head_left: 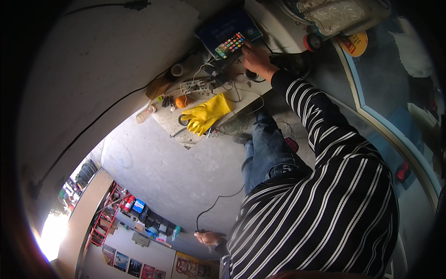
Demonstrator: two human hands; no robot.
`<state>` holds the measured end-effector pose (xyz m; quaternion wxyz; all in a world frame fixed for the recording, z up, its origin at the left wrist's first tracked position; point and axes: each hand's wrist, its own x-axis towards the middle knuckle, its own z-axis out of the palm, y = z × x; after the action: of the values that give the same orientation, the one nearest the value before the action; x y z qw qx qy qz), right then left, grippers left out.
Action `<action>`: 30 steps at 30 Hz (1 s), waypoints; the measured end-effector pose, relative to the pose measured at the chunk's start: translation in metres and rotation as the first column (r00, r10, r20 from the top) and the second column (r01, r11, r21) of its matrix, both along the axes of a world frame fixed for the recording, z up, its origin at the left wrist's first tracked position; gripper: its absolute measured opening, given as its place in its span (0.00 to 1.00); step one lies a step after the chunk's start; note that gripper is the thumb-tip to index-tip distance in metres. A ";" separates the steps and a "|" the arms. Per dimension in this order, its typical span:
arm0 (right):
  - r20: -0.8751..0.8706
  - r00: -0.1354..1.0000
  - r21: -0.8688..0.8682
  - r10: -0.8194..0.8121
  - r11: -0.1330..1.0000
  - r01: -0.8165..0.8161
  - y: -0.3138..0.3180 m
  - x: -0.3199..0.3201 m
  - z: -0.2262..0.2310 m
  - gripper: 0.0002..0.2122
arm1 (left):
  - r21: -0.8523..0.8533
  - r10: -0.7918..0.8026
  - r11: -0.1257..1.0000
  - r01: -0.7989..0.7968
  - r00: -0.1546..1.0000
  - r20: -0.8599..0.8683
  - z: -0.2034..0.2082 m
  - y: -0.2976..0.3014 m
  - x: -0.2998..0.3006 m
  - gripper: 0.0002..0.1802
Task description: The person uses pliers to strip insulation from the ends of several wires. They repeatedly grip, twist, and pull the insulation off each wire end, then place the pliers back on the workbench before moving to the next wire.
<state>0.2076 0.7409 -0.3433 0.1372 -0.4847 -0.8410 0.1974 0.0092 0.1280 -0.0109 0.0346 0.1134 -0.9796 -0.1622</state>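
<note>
At the far end of a cluttered worktop (251, 95), my right hand (256, 59) has its fingers closed at the near edge of a smartphone (229, 45). Its lit screen shows rows of coloured icons. Behind the phone is a dark blue box or panel (211, 31). Low on the left, my left hand (210, 238) is closed around the end of a thin black cable (215, 202), which loops up beside my body. What is at that end cannot be made out. Yellow rubber gloves (207, 113) lie on the worktop's near part.
Around the gloves are a power strip (197, 86), an orange (181, 102), a clear jar (145, 114) and loose wires. A glass door with a pale frame (355, 88) stands at right. Far left, a red metal rack (104, 223) is beside stacked goods (155, 218).
</note>
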 end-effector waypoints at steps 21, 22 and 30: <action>-0.020 0.998 -0.031 -0.061 0.998 0.061 -0.022 0.000 0.008 0.10 | 0.036 -0.074 0.996 0.078 0.991 -0.110 -0.010 0.003 -0.010 0.31; -0.009 0.998 -0.073 -0.067 0.995 0.066 -0.021 0.001 0.008 0.11 | 0.061 -0.060 0.996 0.067 0.992 -0.107 -0.010 0.003 -0.010 0.32; -0.025 0.998 0.015 -0.064 0.998 0.064 -0.015 0.005 0.005 0.10 | 0.022 -0.116 0.993 0.120 0.983 -0.141 -0.003 0.022 -0.004 0.30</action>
<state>0.2128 0.7256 -0.3384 0.1573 -0.5079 -0.8249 0.1920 0.0049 0.1497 -0.0141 0.0916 0.0442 -0.9772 -0.1862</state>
